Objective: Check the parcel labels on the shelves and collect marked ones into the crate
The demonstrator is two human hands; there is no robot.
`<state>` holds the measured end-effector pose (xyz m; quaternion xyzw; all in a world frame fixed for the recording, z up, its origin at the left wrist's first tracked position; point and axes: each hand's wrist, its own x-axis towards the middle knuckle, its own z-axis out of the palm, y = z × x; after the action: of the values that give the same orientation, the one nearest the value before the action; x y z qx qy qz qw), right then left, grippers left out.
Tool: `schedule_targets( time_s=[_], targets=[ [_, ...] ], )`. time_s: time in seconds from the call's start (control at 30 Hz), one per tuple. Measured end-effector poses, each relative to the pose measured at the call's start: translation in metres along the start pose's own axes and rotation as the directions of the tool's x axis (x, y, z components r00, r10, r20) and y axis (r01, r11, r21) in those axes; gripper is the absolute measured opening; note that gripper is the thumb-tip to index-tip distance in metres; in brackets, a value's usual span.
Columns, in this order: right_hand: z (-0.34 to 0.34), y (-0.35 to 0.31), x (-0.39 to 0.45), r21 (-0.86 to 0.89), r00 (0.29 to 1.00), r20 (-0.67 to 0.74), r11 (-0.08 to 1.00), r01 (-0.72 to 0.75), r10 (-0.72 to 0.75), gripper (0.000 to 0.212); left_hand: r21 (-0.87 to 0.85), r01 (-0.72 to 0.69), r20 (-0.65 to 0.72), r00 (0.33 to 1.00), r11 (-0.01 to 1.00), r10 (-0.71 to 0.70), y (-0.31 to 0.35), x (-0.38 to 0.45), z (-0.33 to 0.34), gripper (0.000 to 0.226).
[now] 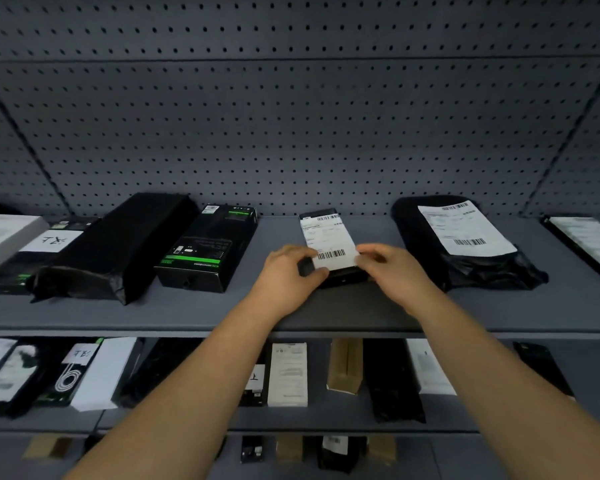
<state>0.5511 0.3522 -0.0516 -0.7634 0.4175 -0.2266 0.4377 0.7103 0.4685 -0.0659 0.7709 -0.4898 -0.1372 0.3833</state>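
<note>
A small black parcel (pixel 326 237) with a white barcode label lies on the upper shelf (pixel 326 313), in the middle. My left hand (pixel 288 275) grips its near left corner, fingers curled round the edge. My right hand (pixel 392 268) pinches the near right edge of the parcel at the label. Both forearms reach up from below. No crate is in view.
On the same shelf lie a black and green box (pixel 208 247), a long black bag (pixel 118 244), a parcel with a handwritten mark (pixel 54 240) at left, and a bulky black bag with a label (pixel 465 237) at right. The lower shelf (pixel 291 424) holds several parcels. A pegboard wall (pixel 291 116) stands behind.
</note>
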Motion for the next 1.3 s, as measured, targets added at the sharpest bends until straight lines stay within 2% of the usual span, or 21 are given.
schedule_targets(
  time_s=[0.1,0.2,0.27,0.37,0.47,0.63,0.9,1.17,1.3],
  targets=[
    [-0.002,0.003,0.007,-0.21,0.996,0.007,0.974,0.084,-0.085,0.044,0.004,0.081,-0.021,0.997,0.997,-0.081,0.004,0.001,0.004,0.055],
    [-0.005,0.007,0.013,-0.242,0.994,0.062,0.965,0.103,-0.091,0.041,-0.048,0.121,-0.022,0.992,0.991,-0.122,0.01,0.0,0.004,0.051],
    [-0.006,0.008,0.015,-0.205,0.989,0.112,0.972,0.118,-0.096,0.035,-0.099,0.133,-0.021,0.991,0.986,-0.135,0.015,-0.003,0.003,0.048],
    [-0.007,0.007,0.012,-0.059,0.989,0.124,0.995,0.086,-0.078,0.033,-0.157,0.109,-0.066,0.99,0.981,-0.121,0.017,-0.01,0.004,0.05],
    [-0.005,0.006,0.004,0.137,0.992,0.081,0.987,0.089,-0.1,0.036,-0.198,0.031,-0.141,0.988,0.98,-0.06,0.021,-0.018,0.002,0.063],
    [-0.004,-0.002,-0.009,0.311,0.975,-0.021,0.926,0.215,-0.22,0.039,-0.297,-0.112,-0.25,0.968,0.948,0.036,0.031,-0.025,-0.003,0.07],
    [-0.003,-0.006,-0.015,0.36,0.945,-0.123,0.874,0.326,-0.302,0.047,-0.305,-0.203,-0.34,0.936,0.93,0.093,0.038,-0.027,-0.002,0.067],
    [0.001,-0.01,-0.02,0.379,0.941,-0.164,0.861,0.338,-0.297,0.044,-0.312,-0.244,-0.31,0.94,0.918,0.145,0.04,-0.029,-0.012,0.067],
    [0.004,-0.011,-0.021,0.361,0.955,-0.157,0.885,0.293,-0.252,0.037,-0.267,-0.23,-0.255,0.953,0.936,0.161,0.032,-0.028,-0.015,0.073]
  ],
)
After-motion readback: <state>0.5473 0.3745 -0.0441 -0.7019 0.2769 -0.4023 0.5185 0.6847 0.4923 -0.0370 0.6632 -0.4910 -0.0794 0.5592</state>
